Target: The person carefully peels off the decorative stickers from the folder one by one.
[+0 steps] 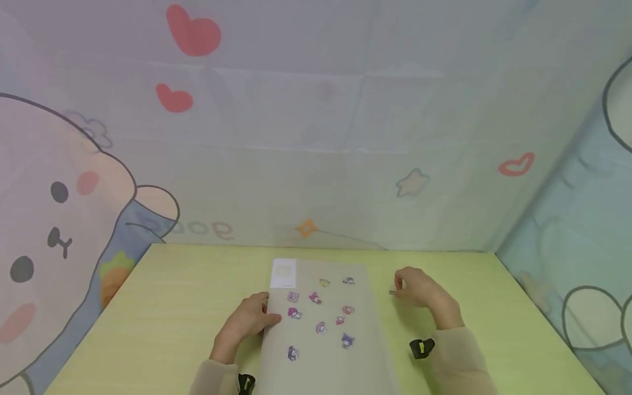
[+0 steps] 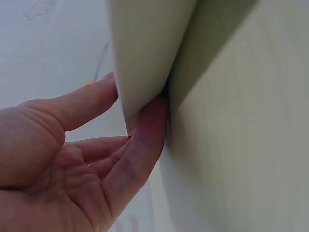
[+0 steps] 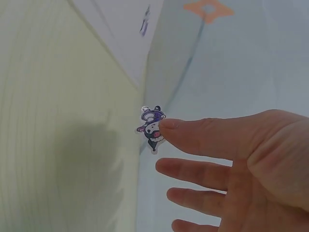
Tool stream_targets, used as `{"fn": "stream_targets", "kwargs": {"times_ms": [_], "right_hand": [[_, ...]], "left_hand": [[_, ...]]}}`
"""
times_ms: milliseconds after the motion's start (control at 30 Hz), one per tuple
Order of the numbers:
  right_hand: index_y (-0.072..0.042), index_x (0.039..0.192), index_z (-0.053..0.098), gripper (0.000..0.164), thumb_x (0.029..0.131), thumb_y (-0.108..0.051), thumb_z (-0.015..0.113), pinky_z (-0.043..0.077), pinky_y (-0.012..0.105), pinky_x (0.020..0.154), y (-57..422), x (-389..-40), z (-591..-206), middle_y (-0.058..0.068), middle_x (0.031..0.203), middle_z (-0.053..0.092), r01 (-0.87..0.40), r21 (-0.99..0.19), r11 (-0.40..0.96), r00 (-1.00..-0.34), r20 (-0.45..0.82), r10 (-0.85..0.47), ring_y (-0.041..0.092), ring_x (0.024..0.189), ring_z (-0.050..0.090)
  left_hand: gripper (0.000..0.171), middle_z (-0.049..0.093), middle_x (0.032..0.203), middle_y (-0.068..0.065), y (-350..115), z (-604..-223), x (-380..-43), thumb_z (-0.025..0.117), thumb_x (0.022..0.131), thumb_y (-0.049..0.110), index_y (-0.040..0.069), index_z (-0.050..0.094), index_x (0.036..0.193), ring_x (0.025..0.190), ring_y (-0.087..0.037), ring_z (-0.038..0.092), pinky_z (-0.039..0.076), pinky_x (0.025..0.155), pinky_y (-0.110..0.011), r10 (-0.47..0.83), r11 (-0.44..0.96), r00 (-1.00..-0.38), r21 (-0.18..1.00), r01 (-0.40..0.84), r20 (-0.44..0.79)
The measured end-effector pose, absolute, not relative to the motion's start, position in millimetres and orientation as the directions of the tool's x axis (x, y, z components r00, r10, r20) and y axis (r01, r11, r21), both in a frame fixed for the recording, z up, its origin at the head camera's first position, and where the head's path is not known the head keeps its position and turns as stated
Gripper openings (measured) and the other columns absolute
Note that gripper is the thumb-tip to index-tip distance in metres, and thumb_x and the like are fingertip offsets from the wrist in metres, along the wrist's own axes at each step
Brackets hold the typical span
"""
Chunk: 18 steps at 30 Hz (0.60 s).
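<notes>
A large pale paper sheet (image 1: 321,362) lies on the table, with several small cartoon stickers (image 1: 347,340) scattered over it. At its left edge my left hand (image 1: 248,317) grips it, thumb on top and fingers underneath. The left wrist view shows that edge (image 2: 145,58) lifted off the table, between the left hand's thumb and fingers (image 2: 137,150). Right of the sheet, my right hand (image 1: 419,287) is raised above the table and pinches a small purple, black and white cartoon sticker (image 3: 152,128). The finger behind that sticker is hidden.
A white square (image 1: 283,274) sits at the sheet's top-left corner. The light yellow-green table (image 1: 498,318) extends on both sides. A printed cloth (image 1: 306,137) hangs behind the table's back edge. Each wrist carries a small black device (image 1: 422,348).
</notes>
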State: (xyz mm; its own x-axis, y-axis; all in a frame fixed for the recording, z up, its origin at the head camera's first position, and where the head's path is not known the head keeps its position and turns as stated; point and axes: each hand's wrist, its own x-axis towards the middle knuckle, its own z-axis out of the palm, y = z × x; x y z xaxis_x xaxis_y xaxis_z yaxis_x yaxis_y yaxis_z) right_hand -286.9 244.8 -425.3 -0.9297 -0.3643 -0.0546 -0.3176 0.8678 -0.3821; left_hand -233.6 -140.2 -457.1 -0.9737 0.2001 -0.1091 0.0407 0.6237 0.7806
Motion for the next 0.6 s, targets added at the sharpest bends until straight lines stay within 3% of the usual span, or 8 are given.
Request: {"fn": "stream_targets", "kwargs": {"times_ms": [267, 600], "right_hand": [[-0.008, 0.08, 0.058, 0.012, 0.088, -0.006, 0.068, 0.044, 0.044, 0.068, 257, -299, -433, 0.007, 0.091, 0.057, -0.298, -0.307, 0.904, -0.936, -0.094, -0.341, 0.025, 0.08, 0.049], [-0.011, 0.078, 0.055, 0.015, 0.089, -0.003, 0.061, 0.041, 0.051, 0.068, 254, -311, -448, 0.007, 0.086, 0.048, -0.235, -0.252, 0.939, -0.958, -0.104, -0.268, 0.03, 0.082, 0.043]], "left_hand": [[0.033, 0.061, 0.08, -0.009, -139, -459, -236, 0.072, 0.087, 0.01, -0.004, 0.059, 0.113, 0.066, -0.02, 0.06, 0.05, 0.058, -0.033, 0.197, 0.616, -0.974, 0.787, 0.032, -0.114], [0.035, 0.059, 0.079, -0.008, -140, -461, -238, 0.071, 0.088, 0.011, -0.003, 0.058, 0.117, 0.065, -0.019, 0.058, 0.048, 0.057, -0.032, 0.19, 0.615, -0.975, 0.788, 0.025, -0.118]]}}
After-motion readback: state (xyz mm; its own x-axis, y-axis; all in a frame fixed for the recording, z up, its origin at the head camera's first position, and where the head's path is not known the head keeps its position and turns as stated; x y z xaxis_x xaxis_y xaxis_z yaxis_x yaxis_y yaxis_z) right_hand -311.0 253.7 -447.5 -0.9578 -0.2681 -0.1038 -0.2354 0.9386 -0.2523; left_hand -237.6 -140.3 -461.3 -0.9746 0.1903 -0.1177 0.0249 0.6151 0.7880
